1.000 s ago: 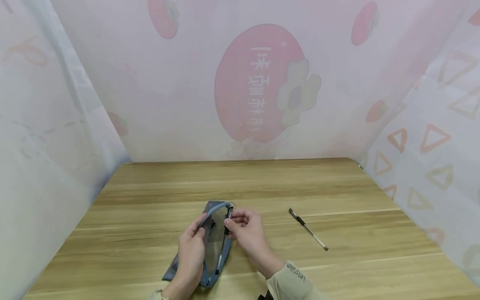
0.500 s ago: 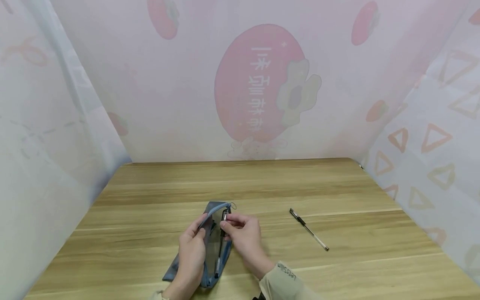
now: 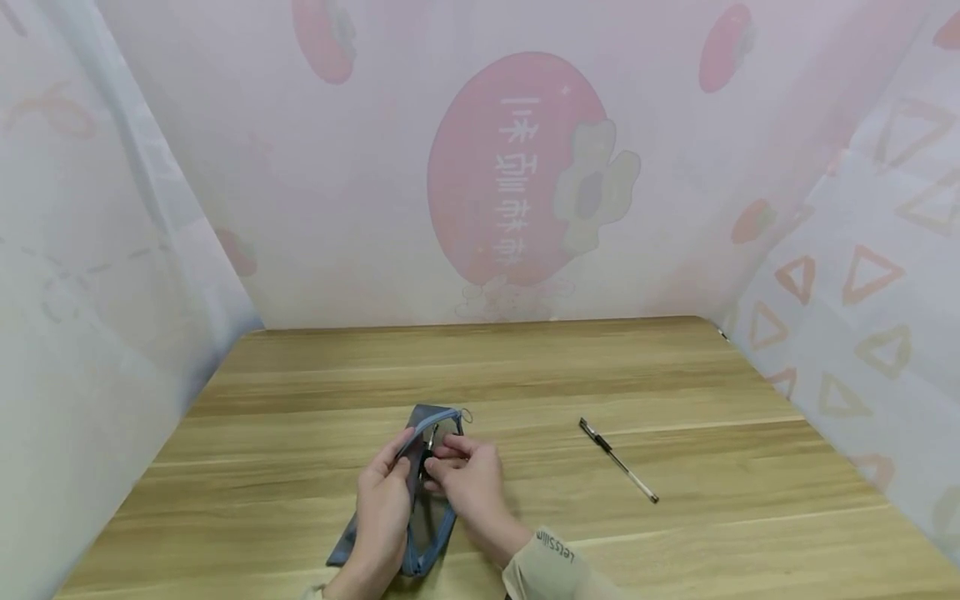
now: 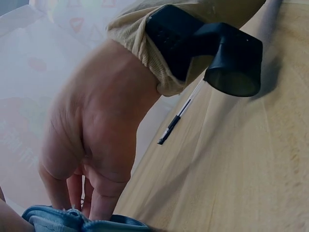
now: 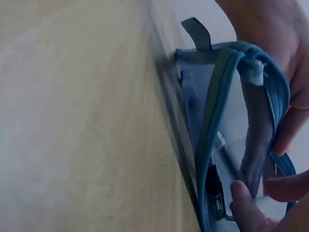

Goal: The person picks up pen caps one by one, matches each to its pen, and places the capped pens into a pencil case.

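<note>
A grey-blue zip pencil pouch (image 3: 422,560) lies on the table with its mouth spread wide. My left hand (image 3: 384,507) grips its left edge, thumb at the opening and fingers along the outer side. My right hand (image 3: 477,485) reaches into the mouth and pinches a dark pen (image 3: 432,437). In the right wrist view, another pen with a black grip (image 5: 214,189) lies inside the pouch beside the right thumb (image 5: 242,195). The right fingertips are hidden behind the pouch edge in the left wrist view.
To the right of the pouch, a clear-barrelled gel pen (image 3: 618,459) with a black grip lies on the wooden table (image 3: 712,417). A metal ring (image 3: 468,415) hangs at the pouch's zip end. Printed fabric walls (image 3: 360,208) enclose the back and sides.
My right hand has moved left and deeper into the pouch with a pen, from its right edge toward the middle. The left hand stays on the pouch edge.
</note>
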`<state>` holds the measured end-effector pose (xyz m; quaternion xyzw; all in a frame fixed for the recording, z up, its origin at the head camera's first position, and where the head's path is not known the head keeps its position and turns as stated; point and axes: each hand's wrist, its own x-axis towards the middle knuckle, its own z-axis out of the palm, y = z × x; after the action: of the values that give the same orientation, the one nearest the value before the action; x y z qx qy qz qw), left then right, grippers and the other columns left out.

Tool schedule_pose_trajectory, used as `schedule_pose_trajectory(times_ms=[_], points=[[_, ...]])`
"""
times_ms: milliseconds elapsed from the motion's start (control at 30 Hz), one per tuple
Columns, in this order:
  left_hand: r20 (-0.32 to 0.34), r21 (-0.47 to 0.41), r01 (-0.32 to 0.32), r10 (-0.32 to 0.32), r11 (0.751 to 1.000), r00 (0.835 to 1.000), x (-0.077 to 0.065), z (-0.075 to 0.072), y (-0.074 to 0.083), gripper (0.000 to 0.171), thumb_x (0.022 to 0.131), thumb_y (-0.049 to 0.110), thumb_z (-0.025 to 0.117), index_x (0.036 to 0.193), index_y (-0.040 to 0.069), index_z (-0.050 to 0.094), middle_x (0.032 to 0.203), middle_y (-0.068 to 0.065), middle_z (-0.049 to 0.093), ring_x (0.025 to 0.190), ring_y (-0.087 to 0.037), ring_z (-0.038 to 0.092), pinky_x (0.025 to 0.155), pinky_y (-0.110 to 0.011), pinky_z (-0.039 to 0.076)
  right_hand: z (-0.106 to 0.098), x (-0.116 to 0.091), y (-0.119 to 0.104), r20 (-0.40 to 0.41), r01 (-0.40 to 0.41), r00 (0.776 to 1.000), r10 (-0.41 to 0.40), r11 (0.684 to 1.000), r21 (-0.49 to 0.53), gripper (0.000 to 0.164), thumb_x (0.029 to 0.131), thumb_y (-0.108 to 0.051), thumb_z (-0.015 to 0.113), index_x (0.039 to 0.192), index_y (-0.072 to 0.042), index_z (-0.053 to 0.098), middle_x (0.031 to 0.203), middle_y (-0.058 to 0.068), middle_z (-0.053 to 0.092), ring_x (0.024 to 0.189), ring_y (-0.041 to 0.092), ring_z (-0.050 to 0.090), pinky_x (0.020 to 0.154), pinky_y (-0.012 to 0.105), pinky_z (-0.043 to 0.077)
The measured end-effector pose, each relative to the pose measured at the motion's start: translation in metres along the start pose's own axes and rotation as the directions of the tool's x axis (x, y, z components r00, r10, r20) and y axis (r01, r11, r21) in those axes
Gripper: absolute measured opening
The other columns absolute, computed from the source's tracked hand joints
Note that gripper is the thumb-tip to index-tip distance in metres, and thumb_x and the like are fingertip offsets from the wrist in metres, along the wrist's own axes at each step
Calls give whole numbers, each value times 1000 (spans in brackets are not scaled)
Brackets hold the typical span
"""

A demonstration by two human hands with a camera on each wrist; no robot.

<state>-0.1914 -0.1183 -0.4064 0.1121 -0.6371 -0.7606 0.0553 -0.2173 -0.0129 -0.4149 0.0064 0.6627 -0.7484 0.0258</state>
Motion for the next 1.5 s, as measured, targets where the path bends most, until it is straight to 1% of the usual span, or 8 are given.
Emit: schedule_pose_trajectory(times_ms=[233,533,633,767,867,1100,1333,1500], points=[[9,-3,1,-1,1000,1000,-1,5,0,44,103,-4,30,144,-1,45,152,-20,34,141,-28,29,114,-43,27,-29,0,-8,150,66,987,-59,997,-46,29,84,7,71,112,10,65,99,20,67,82,21,68,70,34,60],[39,8,1,-2,1000,999,-4,4,3,45,104,-4,27,147,1,41,156,-19,27,143,-29,24,115,-43,23,-129,31,-58,327,187,942,-78,930,-315,22,86,0,74,106,8,68,94,17,70,82,32,67,72,40,59],[42,4,1,-1,1000,999,-3,4,3,45,104,-4,27,147,1,41,157,-17,25,143,-28,23,115,-42,23,-165,43,-83,364,264,927,-92,849,-458,23,86,-5,75,107,5,69,92,13,70,81,27,66,70,36,59],[39,6,-3,2,1000,999,-2,3,5,45,104,-3,27,147,2,41,157,-16,26,143,-26,24,114,-40,24,-207,56,-104,412,404,896,-164,688,-604,25,86,-9,77,107,2,69,93,9,69,81,23,64,69,29,56],[42,6,-4,4,1000,999,-1,1,7,45,105,-2,26,147,2,41,156,-16,27,142,-26,26,114,-40,24,-234,65,-102,422,441,886,-193,631,-638,27,86,-9,77,109,3,69,98,10,69,85,24,65,72,30,56],[43,25,7,-8,1000,999,-3,-5,7,46,105,-2,26,148,4,41,157,-15,24,143,-26,23,114,-40,24,-268,76,-73,428,369,901,-73,651,-664,34,85,-14,79,113,3,68,95,9,69,86,25,65,70,28,56],[27,29,22,-23,999,999,-5,-8,6,46,104,-3,27,148,4,41,158,-14,24,143,-27,22,114,-41,24,-265,76,-54,486,395,873,-40,643,-656,35,85,-11,79,111,7,65,95,11,68,85,23,64,73,28,56],[20,35,31,-31,999,999,-6,-8,5,46,104,-4,28,147,4,42,157,-15,24,144,-28,22,115,-43,23,-258,77,-45,465,394,884,-54,623,-676,34,82,-11,81,106,8,66,90,8,67,81,22,63,70,26,55]])
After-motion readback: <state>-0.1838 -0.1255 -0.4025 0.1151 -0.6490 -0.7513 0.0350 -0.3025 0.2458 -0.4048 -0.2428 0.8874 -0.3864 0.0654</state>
